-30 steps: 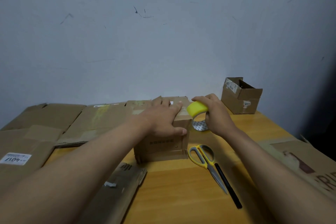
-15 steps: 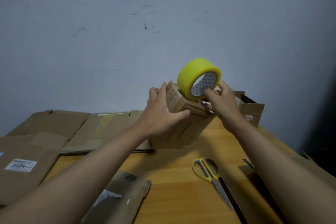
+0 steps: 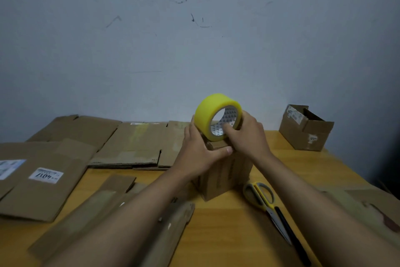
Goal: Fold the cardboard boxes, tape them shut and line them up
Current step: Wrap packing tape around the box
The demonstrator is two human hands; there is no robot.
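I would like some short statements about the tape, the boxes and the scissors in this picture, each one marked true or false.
1. The right hand holds the yellow tape roll on top of the small box. True.
2. The left hand rests on the scissors. False: it grips the small box; the scissors lie untouched on the table.
3. The open box stands at the far right by the wall. True.
4. The flattened cardboard lies to the right of the small box. False: it lies to the left.

Wooden table (image 3: 227, 234), flattened cardboard (image 3: 134, 143), small box (image 3: 225, 175), scissors (image 3: 263, 199), open box (image 3: 306, 129)
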